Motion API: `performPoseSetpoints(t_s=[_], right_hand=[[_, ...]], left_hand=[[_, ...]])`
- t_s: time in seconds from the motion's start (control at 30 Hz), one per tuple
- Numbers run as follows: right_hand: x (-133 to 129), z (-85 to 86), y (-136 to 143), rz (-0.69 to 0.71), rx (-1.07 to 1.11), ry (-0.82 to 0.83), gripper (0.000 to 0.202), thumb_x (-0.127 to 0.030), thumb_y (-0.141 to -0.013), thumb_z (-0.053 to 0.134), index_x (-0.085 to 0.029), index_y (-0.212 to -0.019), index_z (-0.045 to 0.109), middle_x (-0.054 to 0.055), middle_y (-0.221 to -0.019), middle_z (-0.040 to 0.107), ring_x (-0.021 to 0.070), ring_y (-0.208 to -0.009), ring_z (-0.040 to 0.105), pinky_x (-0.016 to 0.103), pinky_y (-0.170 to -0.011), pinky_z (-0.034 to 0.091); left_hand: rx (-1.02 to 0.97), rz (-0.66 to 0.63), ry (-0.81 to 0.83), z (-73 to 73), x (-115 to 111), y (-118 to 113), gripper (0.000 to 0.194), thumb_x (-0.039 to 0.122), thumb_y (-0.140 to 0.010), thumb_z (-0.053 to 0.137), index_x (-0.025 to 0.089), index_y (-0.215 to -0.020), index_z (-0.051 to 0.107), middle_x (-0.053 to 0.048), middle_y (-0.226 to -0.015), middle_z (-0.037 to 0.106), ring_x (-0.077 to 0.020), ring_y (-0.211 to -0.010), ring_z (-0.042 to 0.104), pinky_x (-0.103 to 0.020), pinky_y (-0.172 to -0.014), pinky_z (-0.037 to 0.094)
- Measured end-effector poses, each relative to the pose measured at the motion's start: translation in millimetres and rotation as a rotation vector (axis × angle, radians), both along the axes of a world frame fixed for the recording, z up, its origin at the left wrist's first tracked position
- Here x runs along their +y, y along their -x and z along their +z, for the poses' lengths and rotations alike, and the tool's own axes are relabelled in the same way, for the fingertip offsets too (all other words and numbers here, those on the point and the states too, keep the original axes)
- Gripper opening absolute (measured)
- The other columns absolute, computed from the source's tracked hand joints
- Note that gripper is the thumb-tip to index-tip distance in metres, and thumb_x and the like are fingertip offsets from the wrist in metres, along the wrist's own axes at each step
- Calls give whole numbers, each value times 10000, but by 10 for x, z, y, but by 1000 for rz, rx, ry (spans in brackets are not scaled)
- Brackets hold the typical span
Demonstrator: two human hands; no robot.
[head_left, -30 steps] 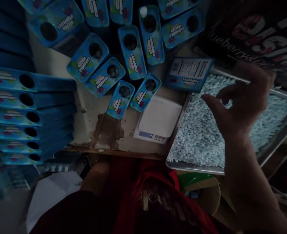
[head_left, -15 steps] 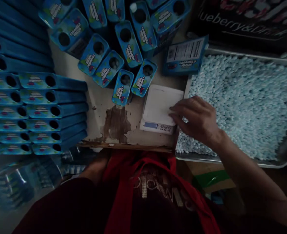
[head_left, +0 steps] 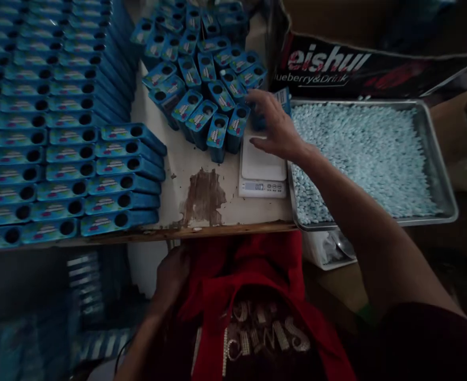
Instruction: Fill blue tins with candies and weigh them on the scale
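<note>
My right hand (head_left: 275, 124) reaches over the digital scale (head_left: 262, 164), thumb and fingers apart and nothing visible in its grip. Beneath and just beyond it, partly covered by the hand, is a blue candy box (head_left: 284, 100). Close to the fingertips stands a group of upright blue boxes (head_left: 217, 135) with round holes in their tops. The scale's small display is lit. My left hand (head_left: 173, 272) hangs below the table edge beside the red apron (head_left: 253, 256); it is dark there and its fingers are hard to make out.
A metal tray (head_left: 450, 196) of pale blue candies (head_left: 372, 159) sits right of the scale. Behind it stands a black printed carton (head_left: 376, 76). Stacked blue boxes (head_left: 66, 135) fill the left side. Below the tray is a white container (head_left: 316, 254). The wooden table edge (head_left: 233, 231) is worn.
My right hand has moved from the scale's right edge, forward and left, to the lying blue box, its fingers spreading. The view has shifted, showing more of the stacks and the carton.
</note>
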State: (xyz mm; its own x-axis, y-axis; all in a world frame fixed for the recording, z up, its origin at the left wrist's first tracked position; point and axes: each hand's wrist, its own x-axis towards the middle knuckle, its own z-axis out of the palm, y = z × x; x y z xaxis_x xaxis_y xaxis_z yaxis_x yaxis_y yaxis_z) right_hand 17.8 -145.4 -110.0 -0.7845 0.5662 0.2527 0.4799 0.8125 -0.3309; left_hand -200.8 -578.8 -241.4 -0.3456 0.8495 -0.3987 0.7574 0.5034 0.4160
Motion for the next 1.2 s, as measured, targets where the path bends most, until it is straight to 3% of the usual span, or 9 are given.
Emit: performPoseSetpoints(t_s=[0.13,0.27,0.37,0.63,0.73,0.83,0.93,1.03,1.2], right_hand=[[274,148,266,196,-169,-86,687,-136,-929,785,-326,-1574,646,64,-1703,639,349,-1524,625,570,-1249,529],[456,186,336,201,-189,-34,421,-159,-954,807,-353,-1324,754,-6,-1488,768,286,-1350,704,448,-1117,547],[551,328,251,132,-179,-55,348,-135,-908,858,-366,-1156,779,-32,-1394,803,291,-1273,709,423,-1009,552],[376,1085,-259,-165,-95,-115,523,-331,-811,1098,-238,-1240,813,20,-1260,810,198,-1013,648,392,-985,568],[220,1089,-434,-315,-25,-94,508,-291,-759,1116,-236,-1160,808,9,-1183,826,191,-969,629,395,-938,577],[112,927,-665,-364,102,-113,483,-416,-780,1104,-296,-1133,798,36,-1127,830,264,-983,658,479,-895,619],[28,743,-934,-347,195,-105,501,-519,-771,1082,-321,-1140,807,91,-1116,812,356,-1014,709,574,-863,641],[-62,617,-1095,-357,223,-35,491,-493,-762,1072,-305,-1133,812,91,-1108,789,345,-1002,740,553,-854,652],[-188,558,-938,-289,234,34,525,-397,-707,1105,-275,-1136,829,63,-1079,780,301,-976,732,473,-823,650]], left_hand=[[-8,-18,-423,424,183,-219,271,341,-1052,560,403,-966,809,-48,-1072,863,-381,-1028,867,-599,-950,734],[90,-218,-815,652,1111,-324,204,283,-1065,655,346,-1063,849,-81,-1160,879,-339,-1085,854,-570,-1033,716],[164,-294,-965,722,1804,-311,215,210,-1090,637,256,-1139,841,-128,-1292,862,-334,-1206,820,-537,-1101,678],[-99,-379,-915,900,2696,-262,311,159,-1124,553,212,-1307,799,-92,-1217,854,-259,-1137,814,-381,-1036,650],[-106,-482,-730,858,3297,-543,351,148,-1117,558,188,-1381,786,-149,-1410,810,-325,-1357,745,-470,-1210,575],[-61,-500,-543,730,3766,-819,442,212,-1116,649,167,-1548,734,-206,-1571,731,-407,-1503,636,-601,-1319,465],[-36,-496,-498,575,3831,-865,507,286,-1109,718,210,-1610,728,-202,-1580,716,-436,-1504,606,-647,-1328,428],[-49,-485,-564,466,3690,-732,491,324,-1109,731,225,-1589,760,-184,-1472,755,-408,-1409,653,-605,-1301,465],[-88,-398,-649,521,3532,-561,446,214,-1092,720,144,-1530,771,-204,-1530,732,-360,-1482,675,-509,-1329,500]])
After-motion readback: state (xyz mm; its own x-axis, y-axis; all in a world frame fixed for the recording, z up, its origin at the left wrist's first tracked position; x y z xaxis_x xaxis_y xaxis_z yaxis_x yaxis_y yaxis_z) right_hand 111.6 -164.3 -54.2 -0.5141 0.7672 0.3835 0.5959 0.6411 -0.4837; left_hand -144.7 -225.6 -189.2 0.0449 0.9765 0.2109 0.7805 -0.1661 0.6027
